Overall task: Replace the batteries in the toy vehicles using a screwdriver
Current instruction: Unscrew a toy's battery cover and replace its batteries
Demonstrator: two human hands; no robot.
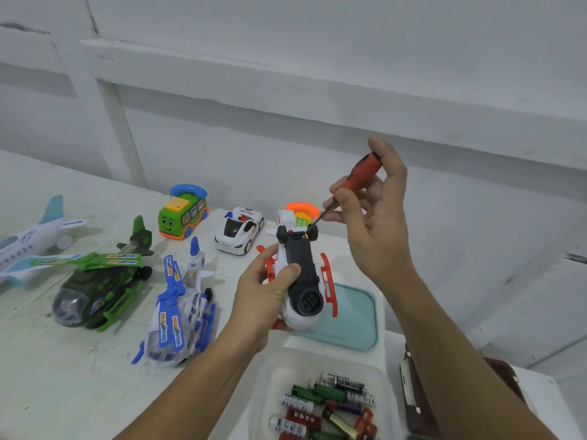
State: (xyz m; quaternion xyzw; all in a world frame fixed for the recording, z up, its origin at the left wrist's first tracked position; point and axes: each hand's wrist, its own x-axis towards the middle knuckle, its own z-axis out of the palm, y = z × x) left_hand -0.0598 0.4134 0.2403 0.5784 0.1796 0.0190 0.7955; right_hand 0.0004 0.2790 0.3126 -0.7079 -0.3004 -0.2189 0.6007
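Observation:
My left hand [266, 293] grips a white and red toy helicopter [301, 281], held upside down above the table with its black underside facing me. My right hand [374, 211] pinches a screwdriver [359, 176] with a red and black handle. The screwdriver's thin shaft slants down to the left, and its tip sits at the far end of the black underside, near a small wheel. A clear tub [270, 379] at the bottom middle holds several loose batteries [330, 404] in green, black, white and red wrappers.
Laid out on the white table [63, 376] are a green helicopter [95, 290], a blue and white helicopter [181, 312], a white plane [28, 246], a green bus [182, 212], a police car [238, 230] and an orange-topped toy [301, 214]. A teal lid [352, 319] lies under the held toy. A dark case [422, 395] sits at right.

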